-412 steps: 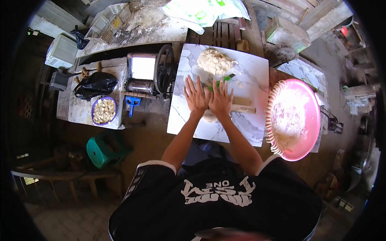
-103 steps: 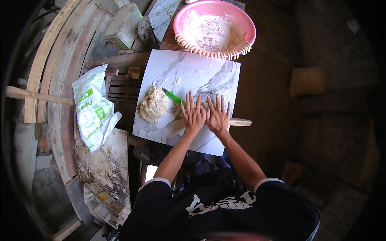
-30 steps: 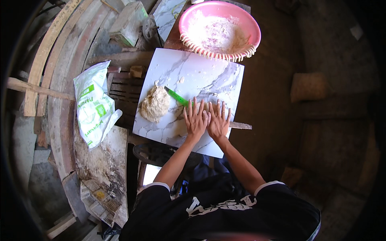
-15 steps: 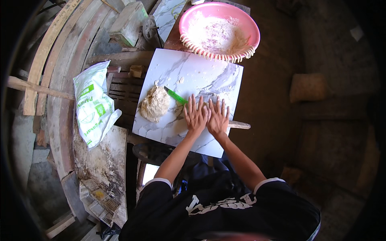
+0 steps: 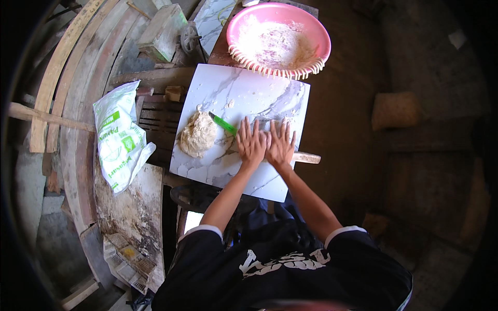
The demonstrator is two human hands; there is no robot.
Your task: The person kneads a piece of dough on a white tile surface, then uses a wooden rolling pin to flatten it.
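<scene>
Fingers spread flat and unclenched, both hands press down side by side on a wooden rolling pin (image 5: pixel 305 157) — the left hand (image 5: pixel 251 145) and the right hand (image 5: pixel 280 145) touch at the thumbs, palms down, gripping nothing. Only the pin's right end shows, sticking out past the right hand at the edge of the white marble-patterned board (image 5: pixel 244 93); the rest is hidden under the palms. A lump of pale dough (image 5: pixel 197 135) sits on the board's left part, apart from the hands, with a green-handled tool (image 5: pixel 223 123) lying between dough and left hand. Beyond the board stands a pink floured basin (image 5: pixel 278 39) — its rim overlaps the board's far edge. A white-and-green bag (image 5: pixel 120 140) lies off to the left.
</scene>
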